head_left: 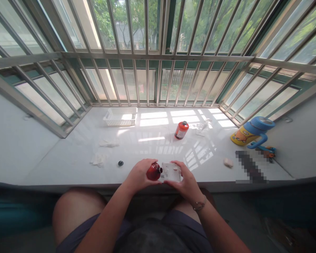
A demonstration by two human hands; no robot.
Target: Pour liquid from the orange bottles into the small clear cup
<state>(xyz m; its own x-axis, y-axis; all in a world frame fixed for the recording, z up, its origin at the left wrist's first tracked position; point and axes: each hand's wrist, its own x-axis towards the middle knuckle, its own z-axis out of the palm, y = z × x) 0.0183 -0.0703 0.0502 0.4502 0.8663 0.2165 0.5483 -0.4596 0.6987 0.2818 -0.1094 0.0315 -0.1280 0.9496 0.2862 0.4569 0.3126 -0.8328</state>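
Note:
My left hand [139,175] is closed round a small dark red bottle [153,172], tipped on its side with its mouth toward the right. My right hand [183,180] grips a clear plastic container [171,172] right against the bottle's mouth. Both are held just above the front edge of the white windowsill [152,140]. A small black cap [120,163] lies on the sill to the left of my left hand. A second red bottle [181,130] with a red cap stands further back.
A white plastic basket [120,117] sits at the back left, white tissues [100,159] at the left. A yellow and blue kid's water bottle [251,132] lies at the right, a small white lump [228,162] near it. Metal window bars [147,56] enclose the sill.

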